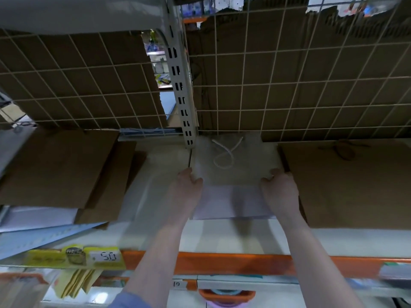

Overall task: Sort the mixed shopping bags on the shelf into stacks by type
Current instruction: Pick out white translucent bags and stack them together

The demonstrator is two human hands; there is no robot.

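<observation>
White shopping bag is seen lying flat at the middle of the shelf, pale paper with a white rope handle looped on top toward the back. Its near part looks blurred and slightly lilac. The bag is gripped at both side edges: the left hand is curled round the left edge, the right hand is curled round the right edge, thumbs on top. Both forearms are stretched forward; a blue sleeve is seen at the left arm.

A brown paper bag with a brown handle is laid flat just beside the white one, on the right, its edge touching or nearly touching the right hand. A stack of brown bags is set at the left, well apart from the white bag, overlapping unevenly; white and light blue sheets are seen under it, sticking out forward.

The shelf surface is off-white, edged with an orange front strip. A yellow price label is fixed at the left of that strip. The back is closed by a white wire grid with torn brown cardboard behind it. A slotted grey upright is placed between the two grid panels. Lower shelves are partly shown below, blurred.
</observation>
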